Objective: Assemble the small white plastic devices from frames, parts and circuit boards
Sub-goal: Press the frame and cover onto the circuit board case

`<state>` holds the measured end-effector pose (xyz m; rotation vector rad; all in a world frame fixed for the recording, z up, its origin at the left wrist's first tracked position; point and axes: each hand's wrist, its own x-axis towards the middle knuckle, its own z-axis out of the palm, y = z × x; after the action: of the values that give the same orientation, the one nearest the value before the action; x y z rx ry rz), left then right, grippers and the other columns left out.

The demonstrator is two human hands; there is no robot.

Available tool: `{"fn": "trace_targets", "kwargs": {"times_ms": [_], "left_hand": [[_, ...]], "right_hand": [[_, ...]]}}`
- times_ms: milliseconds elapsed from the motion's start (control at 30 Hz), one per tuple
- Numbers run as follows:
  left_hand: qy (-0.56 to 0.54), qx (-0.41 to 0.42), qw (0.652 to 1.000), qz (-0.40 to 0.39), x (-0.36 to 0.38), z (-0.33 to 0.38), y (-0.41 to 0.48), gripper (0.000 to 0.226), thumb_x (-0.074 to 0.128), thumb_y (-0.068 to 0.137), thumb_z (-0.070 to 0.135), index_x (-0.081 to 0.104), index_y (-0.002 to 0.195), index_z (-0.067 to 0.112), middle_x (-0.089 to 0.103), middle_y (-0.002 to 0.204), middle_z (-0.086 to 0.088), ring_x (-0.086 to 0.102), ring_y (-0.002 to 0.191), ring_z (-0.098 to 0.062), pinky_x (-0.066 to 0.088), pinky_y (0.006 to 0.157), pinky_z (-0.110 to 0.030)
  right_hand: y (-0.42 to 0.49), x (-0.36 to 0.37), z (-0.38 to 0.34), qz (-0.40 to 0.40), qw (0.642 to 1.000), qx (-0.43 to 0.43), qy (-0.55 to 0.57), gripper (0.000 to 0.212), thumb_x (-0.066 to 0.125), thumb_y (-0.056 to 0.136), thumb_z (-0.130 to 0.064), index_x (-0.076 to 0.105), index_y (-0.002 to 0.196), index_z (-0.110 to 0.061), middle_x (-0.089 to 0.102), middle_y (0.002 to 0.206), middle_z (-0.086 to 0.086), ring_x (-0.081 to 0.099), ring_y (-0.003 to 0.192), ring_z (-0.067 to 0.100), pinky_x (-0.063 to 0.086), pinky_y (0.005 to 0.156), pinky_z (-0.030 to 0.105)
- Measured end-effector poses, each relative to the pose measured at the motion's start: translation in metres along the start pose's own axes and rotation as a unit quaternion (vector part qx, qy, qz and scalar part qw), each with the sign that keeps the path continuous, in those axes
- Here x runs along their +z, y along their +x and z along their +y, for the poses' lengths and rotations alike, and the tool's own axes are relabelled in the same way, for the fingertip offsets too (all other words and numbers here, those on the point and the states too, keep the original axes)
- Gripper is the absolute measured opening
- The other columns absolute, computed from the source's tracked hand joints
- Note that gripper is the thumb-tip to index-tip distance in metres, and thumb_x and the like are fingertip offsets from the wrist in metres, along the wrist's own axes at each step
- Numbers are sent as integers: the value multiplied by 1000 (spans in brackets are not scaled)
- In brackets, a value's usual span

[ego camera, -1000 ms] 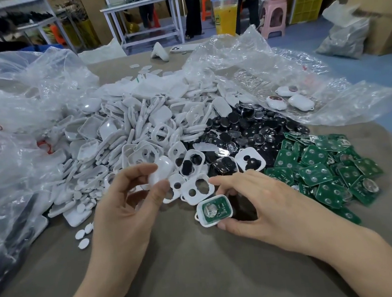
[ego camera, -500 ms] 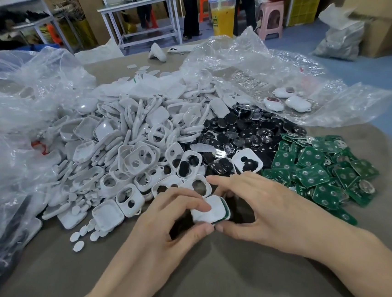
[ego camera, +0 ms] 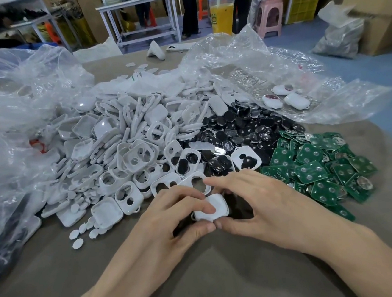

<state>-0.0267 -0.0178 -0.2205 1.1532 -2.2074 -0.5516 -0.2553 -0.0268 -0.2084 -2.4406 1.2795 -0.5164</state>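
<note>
**Two hands close on one white device; heaps of parts remain**

A person's left hand (ego camera: pixel 173 218) and right hand (ego camera: pixel 262 204) meet close together over a brown table (ego camera: pixel 226 279); both pinch one small white device (ego camera: pixel 213 206), held at the near edge of the heaps. The left fingers lie across its top; the right thumb touches its near corner.

This unit looks nearly done, probably having its cover pressed on. About three closed devices (ego camera: pixel 286 97) lie far right on a clear plastic bag (ego camera: pixel 278 68), likely finished. Much is left: a large pile of white frames (ego camera: pixel 130 145), black round parts (ego camera: pixel 236 130) and green circuit boards (ego camera: pixel 316 168).

Fingers hide the device's seam and underside; whether a board sits inside, or whether it rests on the table, cannot be told.
</note>
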Motion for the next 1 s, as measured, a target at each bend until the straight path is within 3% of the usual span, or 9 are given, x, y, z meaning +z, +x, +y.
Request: {"fn": "trace_targets", "kwargs": {"times_ms": [133,300,533,700,833,1000], "left_hand": [[-2,-10,1000,-3,0,-2,-1,16,60,88,54,65,102,45,57,122,27,57,114,-3,40,90,-10],[11,-6,1000,1,2,-3,-1,13,59,91,52,65,100,45,58,123,26,58,114,-5,41,89,-12],[50,22,998,9,2,-1,-3,12,61,95,47,70,99,40,59,118,23,60,110,-3,46,88,-19],[67,25,997,5,1,3,-3,22,58,95,47,76,99,35,60,117,20,59,108,-1,46,88,-19],[85,40,996,4,0,5,-2,21,61,97,42,78,99,30,63,115,14,61,104,-4,47,87,-19],[123,64,990,-16,-3,5,-3,26,54,99,44,75,102,31,62,116,12,61,100,-7,46,88,-16]], "right_hand": [[0,-1,0,6,1000,3,24,62,56,88,-59,44,145,-38,53,127,-27,38,114,-16,43,99,22],[1,-1,2,11,999,-3,31,48,62,88,-57,54,130,-36,45,111,-38,37,108,-23,38,94,13],[-1,-2,0,32,998,-17,46,34,64,86,-53,67,105,-25,68,113,-13,59,107,6,51,88,32],[0,-1,3,33,998,-18,48,25,71,86,-47,68,99,-25,70,110,-12,61,105,7,50,89,30],[0,-1,3,32,998,-25,49,28,65,87,-50,69,97,-24,71,108,-12,60,103,5,45,88,22],[2,-3,4,32,998,-40,46,23,76,86,-39,72,96,-18,73,108,-9,64,103,8,45,90,20]]}}
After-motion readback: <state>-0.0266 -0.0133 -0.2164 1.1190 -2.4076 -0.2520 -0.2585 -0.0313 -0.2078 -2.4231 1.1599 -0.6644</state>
